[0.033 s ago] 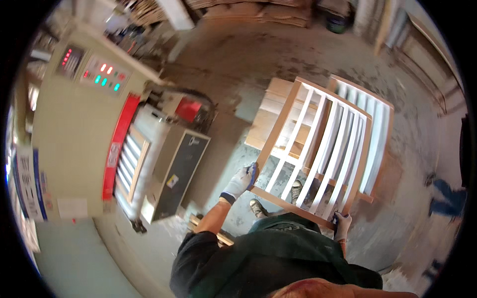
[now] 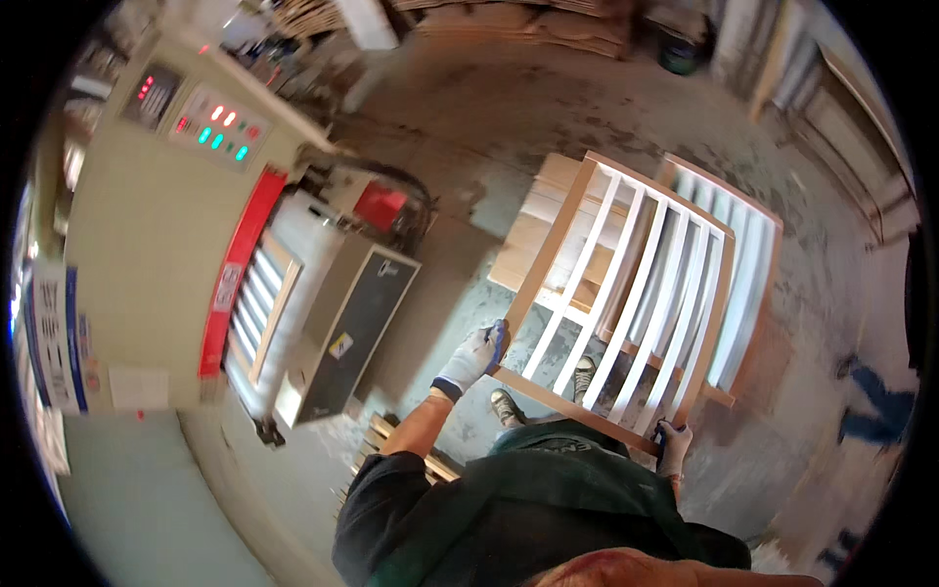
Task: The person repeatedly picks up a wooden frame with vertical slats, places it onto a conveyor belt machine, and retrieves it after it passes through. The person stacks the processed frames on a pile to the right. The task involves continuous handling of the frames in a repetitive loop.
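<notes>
Head view: L hand [image 2: 473, 358], in a wht glove, has its fingers closed round the near-L corner of a slatted frame [image 2: 626, 303], wood rim w/ wht slats. R hand [image 2: 674, 448], also gloved, clasps the near-R corner; fingertips partly hidden. Frame spans btwn both sets of fingers & extends beyond them, tilted. Past R fingers: 2nd slatted frame [image 2: 738, 293], partly behind the held one. Beyond L fingers: pale boards [image 2: 533, 230]. Well L of L fingers: beige machine [image 2: 137, 264] w/ lit ctrl panel [image 2: 217, 127] & another slatted piece [image 2: 264, 313] in its opening. One shoe [image 2: 585, 377] shows btwn the hands, thru the slats. Far R of R fingers: blue trouser leg [image 2: 880, 411].
</notes>
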